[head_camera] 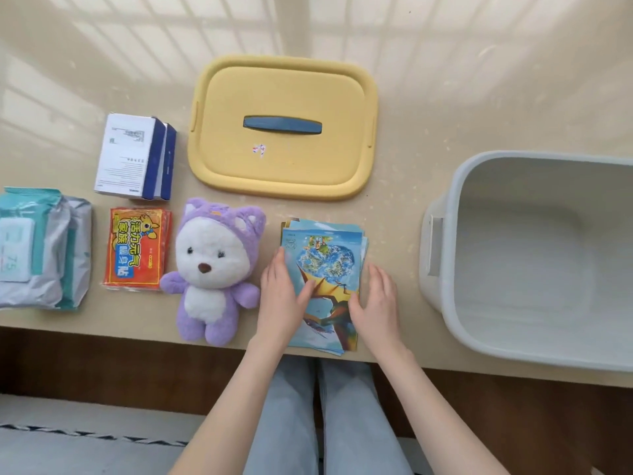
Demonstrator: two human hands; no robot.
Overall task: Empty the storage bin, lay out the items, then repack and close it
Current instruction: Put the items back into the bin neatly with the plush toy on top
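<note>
The stack of glossy picture cards printed in blue and yellow lies on the beige tabletop at its near edge, between the purple-and-white plush toy on its left and the pale grey plastic storage bin on its right. The left hand flanks the stack's left edge, fingers straight and thumb resting on the top card. The right hand flanks the right edge, fingers loosely extended. Neither hand is gripping; the pose suggests they are squaring the slightly fanned cards into a neat pile. The bin stands open and looks empty. Its yellow lid with a dark blue handle lies flat on the far side. Red heat-patch packets, white-and-blue cartons and wet-wipe packs lie to the left, apart from one another, seemingly to keep each item visible.
</note>
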